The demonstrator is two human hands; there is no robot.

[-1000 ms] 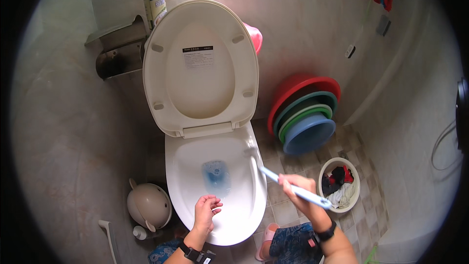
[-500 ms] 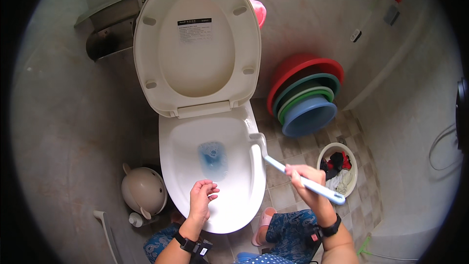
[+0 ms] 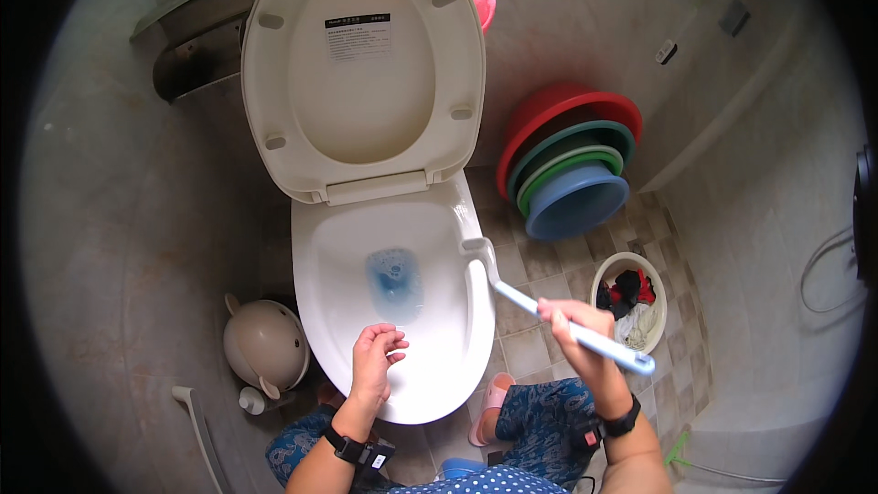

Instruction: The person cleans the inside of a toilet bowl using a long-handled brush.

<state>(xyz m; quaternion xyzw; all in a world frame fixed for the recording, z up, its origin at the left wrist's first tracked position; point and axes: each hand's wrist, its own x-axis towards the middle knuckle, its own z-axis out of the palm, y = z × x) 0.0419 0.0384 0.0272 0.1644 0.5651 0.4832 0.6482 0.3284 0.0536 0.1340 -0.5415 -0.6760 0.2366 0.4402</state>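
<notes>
My right hand [image 3: 582,329] is wrapped round the blue-and-white handle of a toilet brush [image 3: 517,296]. Its bent grey-white neck reaches over the right rim of the white toilet [image 3: 322,311]; how its head ends is hard to make out against the white bowl. Above the front left part of the bowl hovers my left hand [image 3: 376,359], fingers loosely curled and slightly apart, with nothing visible in them. Blue water [image 3: 395,282] with some foam lies at the bottom of the bowl. The seat and lid [image 3: 274,64] stand raised at the back.
Nested basins [image 3: 578,206] in red, green and blue lean by the wall at right. Nearer is a white basin [image 3: 660,329] with cloths. A beige animal-shaped bin [image 3: 261,343] and a white bottle [image 3: 251,400] stand left of the toilet. A metal paper holder [image 3: 197,59] hangs at upper left.
The toilet and basins sit slightly higher in the picture. My right hand and the brush handle have shifted a little to the right; my left hand has moved slightly closer to the water.
</notes>
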